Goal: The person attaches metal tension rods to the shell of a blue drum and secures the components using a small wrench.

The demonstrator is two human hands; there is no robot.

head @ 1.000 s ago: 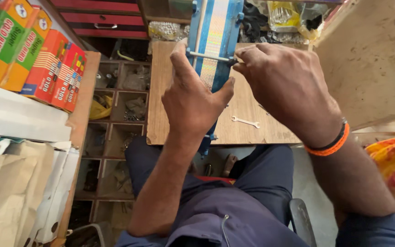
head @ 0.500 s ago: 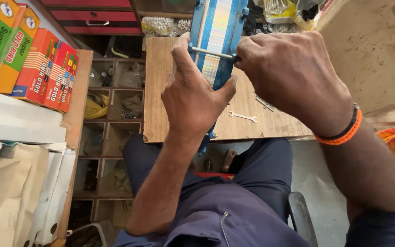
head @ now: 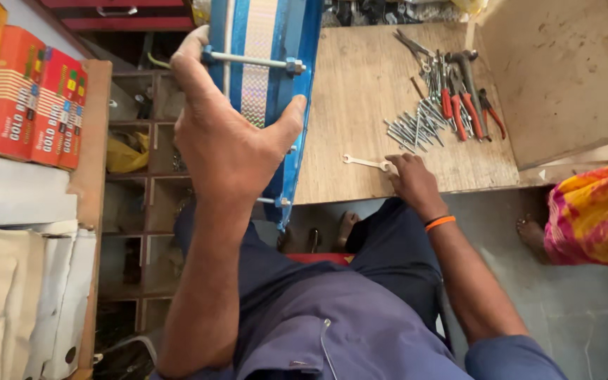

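My left hand [head: 226, 134] grips a long blue metal frame [head: 265, 77] that stands tilted against the wooden table [head: 360, 84]; its fingers wrap one side rail and the thumb presses the other, just below a threaded cross rod [head: 255, 61]. My right hand [head: 411, 181], with an orange band at the wrist, rests on the table's near edge, its fingertips touching the end of a small silver spanner [head: 364, 162] that lies flat.
Red-handled pliers [head: 462, 105], other tools and a pile of steel bolts [head: 413, 127] lie at the table's far right. Coloured cartons [head: 29, 98] sit on a shelf at left above cubbyholes [head: 131, 211]. A person in bright cloth [head: 592, 214] stands at right.
My right hand has left the frame's cross rod and dropped to the table by the spanner. The view has shifted right; my left hand keeps its hold on the frame.
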